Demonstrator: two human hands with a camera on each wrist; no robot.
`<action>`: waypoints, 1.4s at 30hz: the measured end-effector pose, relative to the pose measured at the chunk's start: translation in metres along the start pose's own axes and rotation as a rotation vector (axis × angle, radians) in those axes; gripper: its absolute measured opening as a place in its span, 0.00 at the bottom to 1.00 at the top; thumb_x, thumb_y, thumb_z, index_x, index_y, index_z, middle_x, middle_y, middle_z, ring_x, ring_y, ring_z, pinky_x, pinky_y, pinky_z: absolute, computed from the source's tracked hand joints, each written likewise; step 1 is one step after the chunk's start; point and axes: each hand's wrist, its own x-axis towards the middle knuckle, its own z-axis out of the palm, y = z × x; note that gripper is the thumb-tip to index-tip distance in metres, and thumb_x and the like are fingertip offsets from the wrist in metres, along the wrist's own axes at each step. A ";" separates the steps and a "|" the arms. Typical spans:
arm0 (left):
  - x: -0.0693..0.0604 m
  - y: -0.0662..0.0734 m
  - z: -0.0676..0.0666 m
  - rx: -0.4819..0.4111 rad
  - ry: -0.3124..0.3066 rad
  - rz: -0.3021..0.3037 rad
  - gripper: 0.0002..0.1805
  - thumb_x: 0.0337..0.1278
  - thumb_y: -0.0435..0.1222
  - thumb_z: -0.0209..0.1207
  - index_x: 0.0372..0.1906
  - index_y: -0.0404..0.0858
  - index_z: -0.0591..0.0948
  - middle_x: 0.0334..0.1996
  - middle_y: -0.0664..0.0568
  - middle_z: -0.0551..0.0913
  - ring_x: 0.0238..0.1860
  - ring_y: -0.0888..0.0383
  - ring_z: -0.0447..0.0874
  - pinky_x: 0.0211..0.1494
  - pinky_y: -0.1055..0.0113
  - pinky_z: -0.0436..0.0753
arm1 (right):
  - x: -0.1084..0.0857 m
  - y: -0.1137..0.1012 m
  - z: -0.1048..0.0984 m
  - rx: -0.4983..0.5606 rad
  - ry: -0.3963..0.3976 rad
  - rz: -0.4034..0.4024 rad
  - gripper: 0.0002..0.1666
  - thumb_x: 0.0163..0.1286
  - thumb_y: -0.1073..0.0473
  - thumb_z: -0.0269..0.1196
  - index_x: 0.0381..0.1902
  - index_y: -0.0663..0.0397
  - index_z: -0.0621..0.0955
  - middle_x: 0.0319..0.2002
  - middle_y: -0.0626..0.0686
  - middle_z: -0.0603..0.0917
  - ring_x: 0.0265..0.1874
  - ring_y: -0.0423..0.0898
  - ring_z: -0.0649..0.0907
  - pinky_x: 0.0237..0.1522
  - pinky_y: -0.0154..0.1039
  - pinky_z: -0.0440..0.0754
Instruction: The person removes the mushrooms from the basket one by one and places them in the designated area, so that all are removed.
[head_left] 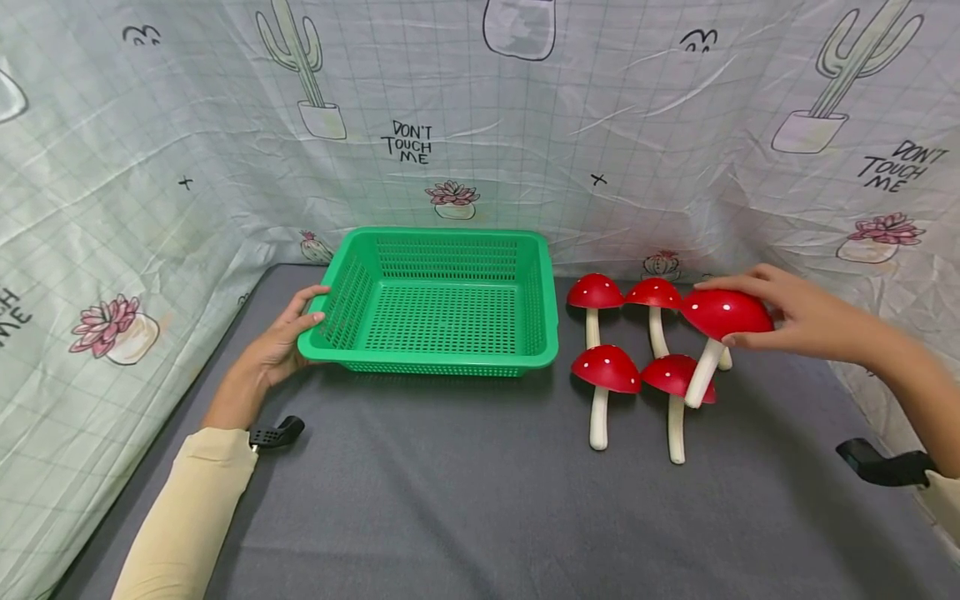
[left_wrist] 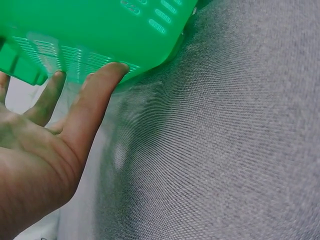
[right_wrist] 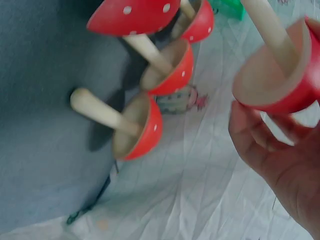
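My right hand (head_left: 795,312) grips a red toy mushroom (head_left: 726,315) by its white-dotted cap, thumb in front and fingers behind. Its pale stem tilts down to the left, above the other mushrooms. In the right wrist view the hollow underside of this held mushroom (right_wrist: 272,82) shows. On the grey cloth below are several similar mushrooms, among them a front-left mushroom (head_left: 606,371) and a back-left mushroom (head_left: 595,293); one at the back is mostly hidden. With fairly straight fingers, my left hand (head_left: 279,342) touches the left side of a green plastic basket (head_left: 442,362).
A grey cloth (head_left: 450,483) covers the table. Behind and beside it hangs a pale curtain (head_left: 480,108) printed with cacti and lettering. The basket stands near the back, left of the mushrooms, with nothing inside.
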 end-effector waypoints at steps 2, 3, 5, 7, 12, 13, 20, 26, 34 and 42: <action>0.000 0.000 0.000 0.008 0.009 -0.004 0.20 0.80 0.35 0.49 0.66 0.60 0.67 0.45 0.51 0.83 0.38 0.56 0.89 0.35 0.59 0.88 | -0.005 0.006 -0.001 0.004 -0.018 0.007 0.45 0.49 0.56 0.80 0.67 0.43 0.77 0.51 0.51 0.77 0.47 0.47 0.72 0.28 0.33 0.81; -0.001 0.000 0.000 0.012 0.012 -0.004 0.20 0.80 0.35 0.49 0.66 0.60 0.66 0.45 0.51 0.83 0.38 0.56 0.89 0.35 0.59 0.88 | -0.008 0.008 -0.001 0.001 -0.028 0.020 0.45 0.49 0.56 0.80 0.67 0.44 0.77 0.51 0.51 0.77 0.47 0.48 0.72 0.28 0.33 0.82; -0.001 0.000 0.000 0.015 0.017 -0.005 0.20 0.80 0.35 0.49 0.66 0.60 0.66 0.45 0.51 0.83 0.38 0.56 0.89 0.35 0.59 0.88 | -0.013 0.015 -0.001 -0.009 -0.049 0.034 0.46 0.49 0.56 0.80 0.67 0.47 0.75 0.53 0.54 0.76 0.48 0.52 0.73 0.28 0.33 0.82; -0.001 0.000 0.000 0.016 0.021 -0.004 0.20 0.80 0.35 0.49 0.66 0.60 0.66 0.46 0.51 0.83 0.38 0.56 0.89 0.35 0.59 0.88 | -0.019 0.022 0.000 -0.011 -0.065 0.066 0.46 0.50 0.56 0.79 0.68 0.49 0.74 0.54 0.57 0.75 0.50 0.55 0.73 0.27 0.33 0.81; -0.001 0.000 0.002 0.011 0.026 -0.007 0.20 0.80 0.35 0.49 0.66 0.60 0.66 0.45 0.51 0.83 0.38 0.56 0.89 0.35 0.59 0.88 | -0.036 0.037 0.009 0.000 -0.073 0.146 0.46 0.53 0.55 0.78 0.68 0.54 0.72 0.55 0.62 0.74 0.49 0.62 0.73 0.25 0.33 0.80; -0.002 0.000 0.001 0.012 0.026 -0.007 0.20 0.80 0.35 0.49 0.66 0.60 0.66 0.45 0.51 0.83 0.38 0.56 0.89 0.35 0.59 0.88 | -0.040 0.040 0.011 0.002 -0.067 0.155 0.45 0.53 0.55 0.78 0.68 0.54 0.72 0.55 0.62 0.73 0.49 0.62 0.73 0.25 0.33 0.80; -0.001 0.001 0.003 0.009 0.020 0.002 0.19 0.80 0.35 0.48 0.65 0.59 0.66 0.44 0.51 0.83 0.37 0.57 0.89 0.34 0.60 0.88 | -0.057 0.064 0.035 0.024 -0.056 0.166 0.41 0.55 0.58 0.75 0.66 0.52 0.73 0.55 0.62 0.74 0.49 0.62 0.74 0.26 0.33 0.79; 0.000 0.002 0.001 0.003 0.018 -0.003 0.20 0.80 0.35 0.49 0.66 0.59 0.66 0.43 0.50 0.84 0.37 0.57 0.89 0.35 0.59 0.88 | -0.062 0.077 0.055 0.043 -0.085 0.176 0.39 0.56 0.55 0.74 0.65 0.52 0.74 0.53 0.62 0.76 0.49 0.61 0.74 0.28 0.35 0.79; 0.001 0.000 0.002 -0.001 0.016 -0.008 0.20 0.80 0.35 0.48 0.66 0.60 0.66 0.42 0.50 0.84 0.37 0.56 0.89 0.35 0.59 0.88 | -0.060 0.082 0.073 0.042 -0.124 0.142 0.39 0.57 0.52 0.75 0.65 0.52 0.74 0.53 0.61 0.77 0.49 0.59 0.76 0.31 0.39 0.79; 0.000 -0.001 0.001 0.006 0.026 -0.016 0.20 0.80 0.35 0.49 0.66 0.60 0.67 0.42 0.51 0.85 0.37 0.57 0.89 0.36 0.59 0.88 | -0.059 0.078 0.083 0.056 -0.110 0.142 0.41 0.55 0.54 0.76 0.65 0.54 0.74 0.54 0.64 0.75 0.50 0.62 0.75 0.32 0.39 0.80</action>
